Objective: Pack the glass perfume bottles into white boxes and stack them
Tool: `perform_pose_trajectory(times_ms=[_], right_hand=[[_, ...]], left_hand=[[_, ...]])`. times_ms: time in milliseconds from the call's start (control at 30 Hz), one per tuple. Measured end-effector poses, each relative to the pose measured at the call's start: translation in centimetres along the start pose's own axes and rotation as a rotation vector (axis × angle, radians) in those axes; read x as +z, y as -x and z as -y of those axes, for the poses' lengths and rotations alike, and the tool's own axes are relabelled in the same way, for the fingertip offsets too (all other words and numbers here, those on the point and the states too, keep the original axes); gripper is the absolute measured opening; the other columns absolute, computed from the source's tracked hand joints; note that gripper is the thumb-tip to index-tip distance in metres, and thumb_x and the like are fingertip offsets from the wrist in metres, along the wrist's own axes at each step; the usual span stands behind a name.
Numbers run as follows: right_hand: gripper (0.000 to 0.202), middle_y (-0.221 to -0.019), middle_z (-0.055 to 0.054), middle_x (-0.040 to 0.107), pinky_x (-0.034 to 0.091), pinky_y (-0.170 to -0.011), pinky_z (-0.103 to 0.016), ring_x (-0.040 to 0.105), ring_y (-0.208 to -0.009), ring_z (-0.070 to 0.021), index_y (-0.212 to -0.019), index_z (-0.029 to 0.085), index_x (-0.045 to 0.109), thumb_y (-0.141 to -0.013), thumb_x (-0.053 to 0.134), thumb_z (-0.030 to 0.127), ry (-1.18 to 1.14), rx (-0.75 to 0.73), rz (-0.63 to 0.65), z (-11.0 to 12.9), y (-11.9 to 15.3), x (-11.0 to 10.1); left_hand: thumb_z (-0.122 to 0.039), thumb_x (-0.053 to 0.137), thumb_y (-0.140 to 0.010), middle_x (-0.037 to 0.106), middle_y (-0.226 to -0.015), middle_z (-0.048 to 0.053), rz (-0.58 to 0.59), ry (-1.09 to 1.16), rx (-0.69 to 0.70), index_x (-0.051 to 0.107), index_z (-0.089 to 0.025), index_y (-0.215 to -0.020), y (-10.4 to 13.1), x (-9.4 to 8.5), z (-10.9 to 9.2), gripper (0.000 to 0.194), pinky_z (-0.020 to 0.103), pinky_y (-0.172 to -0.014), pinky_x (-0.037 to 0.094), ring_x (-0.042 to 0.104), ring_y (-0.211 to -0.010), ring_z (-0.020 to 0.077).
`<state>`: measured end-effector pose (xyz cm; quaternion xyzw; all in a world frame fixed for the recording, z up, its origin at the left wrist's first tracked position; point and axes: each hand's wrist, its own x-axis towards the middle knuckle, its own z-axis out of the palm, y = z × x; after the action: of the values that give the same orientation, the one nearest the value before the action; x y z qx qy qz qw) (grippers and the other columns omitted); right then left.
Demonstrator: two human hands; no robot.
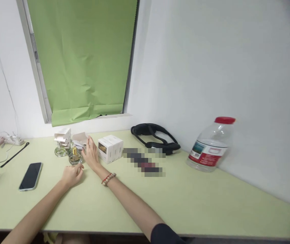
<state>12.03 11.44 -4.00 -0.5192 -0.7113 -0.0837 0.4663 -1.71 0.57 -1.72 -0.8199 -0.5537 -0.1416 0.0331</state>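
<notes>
My left hand point(72, 175) rests on the table with its fingers curled in, and nothing shows in it. Just beyond its fingertips stands a glass perfume bottle point(75, 158) with a gold neck. My right hand point(91, 155), wearing a beaded bracelet point(108, 178) at the wrist, is stretched out flat and on edge. It lies between the bottles and a block of white boxes point(110, 149). An opened small carton point(80, 139) is partly hidden behind its fingers. Another perfume bottle point(60, 150) stands to the left, in front of stacked open white boxes point(62, 136).
A phone point(31, 176) lies left of my hands, near a black strap point(15, 155) and a power strip point(14, 140). To the right are a black headset point(157, 139), a blurred-out patch and a large red-capped water bottle point(209, 145) by the wall. A green blind hangs behind.
</notes>
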Motion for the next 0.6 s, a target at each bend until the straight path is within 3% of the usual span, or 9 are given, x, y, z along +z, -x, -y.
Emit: perform_pose_trajectory(times_ms=[133, 300, 467, 600], right_hand=[[0.052, -0.149, -0.018, 0.039, 0.035, -0.112, -0.041, 0.038, -0.138, -0.0249, -0.143, 0.005, 0.043, -0.096, 0.039, 0.028, -0.011, -0.062, -0.122, -0.1, 1.2, -1.3], [0.034, -0.128, -0.013, 0.061, 0.042, -0.100, -0.037, 0.056, -0.119, -0.0221, -0.121, 0.014, 0.063, -0.098, 0.042, 0.028, 0.079, -0.240, -0.362, 0.7, 3.4, -4.1], [0.026, -0.113, -0.012, 0.066, 0.043, -0.097, -0.037, 0.061, -0.110, -0.0215, -0.111, 0.018, 0.066, -0.093, 0.049, 0.023, 0.109, -0.356, -0.485, 1.9, 4.2, -6.6], [0.025, -0.111, -0.012, 0.066, 0.044, -0.094, -0.036, 0.061, -0.111, -0.0202, -0.111, 0.017, 0.061, -0.088, 0.052, 0.014, -0.017, -0.524, -0.533, 3.4, 4.5, -7.5]], left_hand=[[-0.027, 0.036, -0.094, 0.067, -0.070, 0.002, -0.040, 0.022, -0.046, 0.065, -0.020, -0.109, -0.1, 0.0, 0.2, 0.033, 0.025, -0.069, 0.043, 0.066, -0.070, 0.0160], [-0.036, 0.040, -0.094, 0.067, -0.069, 0.001, -0.089, 0.122, -0.162, 0.062, -0.020, -0.111, 0.0, -0.3, -0.1, 0.033, 0.026, -0.070, 0.043, 0.066, -0.071, 0.0172], [-0.048, 0.041, -0.093, 0.067, -0.071, -0.001, -0.121, 0.323, -0.200, 0.041, -0.019, -0.140, 0.2, -0.5, -0.3, 0.055, 0.026, -0.071, 0.043, 0.066, -0.072, 0.0181], [-0.049, 0.039, -0.093, 0.069, -0.080, 0.002, -0.145, 0.421, -0.195, 0.034, -0.016, -0.146, 0.2, -0.1, -0.3, 0.063, 0.028, -0.073, 0.044, 0.066, -0.074, 0.0189]])
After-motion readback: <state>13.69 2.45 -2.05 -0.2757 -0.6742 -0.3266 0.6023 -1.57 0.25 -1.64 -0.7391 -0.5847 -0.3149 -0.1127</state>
